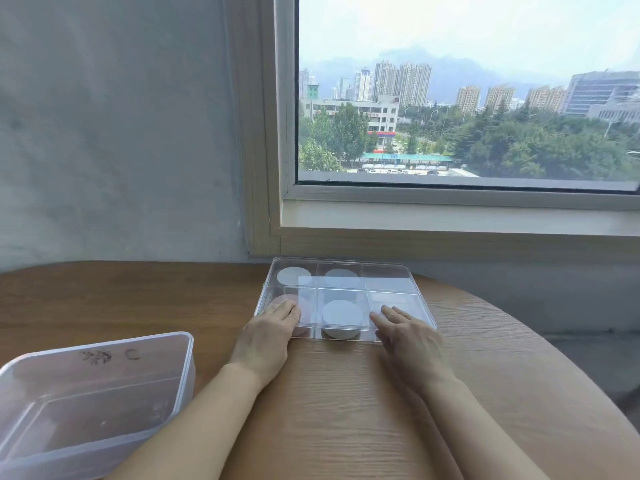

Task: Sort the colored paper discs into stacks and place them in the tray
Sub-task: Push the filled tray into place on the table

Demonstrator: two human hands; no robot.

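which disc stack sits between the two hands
The white stack in the tray's near middle compartment, flanked by left hand and right hand; others sit farther back or under a hand.

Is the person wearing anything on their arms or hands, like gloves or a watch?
No. The left arm and the right arm are bare, with no sleeves in the picture. The left hand and the right hand have no gloves, and no watch, bracelet or ring shows. The fingers are bare too. The nails are too small to tell if they are painted.
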